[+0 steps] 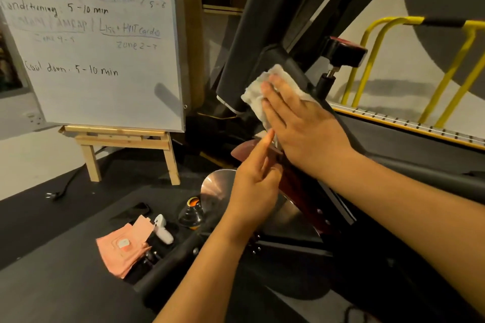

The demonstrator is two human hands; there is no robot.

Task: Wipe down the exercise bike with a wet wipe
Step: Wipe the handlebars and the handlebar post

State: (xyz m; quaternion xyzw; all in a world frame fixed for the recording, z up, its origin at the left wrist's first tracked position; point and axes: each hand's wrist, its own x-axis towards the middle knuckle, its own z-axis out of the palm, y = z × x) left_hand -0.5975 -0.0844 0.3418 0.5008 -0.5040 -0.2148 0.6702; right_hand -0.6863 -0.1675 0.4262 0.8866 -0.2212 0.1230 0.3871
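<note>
The whiteboard [91,47] stands on an easel [126,144], left of the exercise bike [252,21]. The wet wipe [256,93] lies on the bike, under the right hand [301,126]. 1 packet [123,249], perhaps wipes, lies on the floor [39,244] before the easel.

Gym or training room: whiteboard [99,60] on wooden easel [126,139] lists conditioning, HIIT cardio, cool down. Exercise bike [252,34] on black floor matting [52,244] — yellow-railed machine [409,19] just beyond.
</note>
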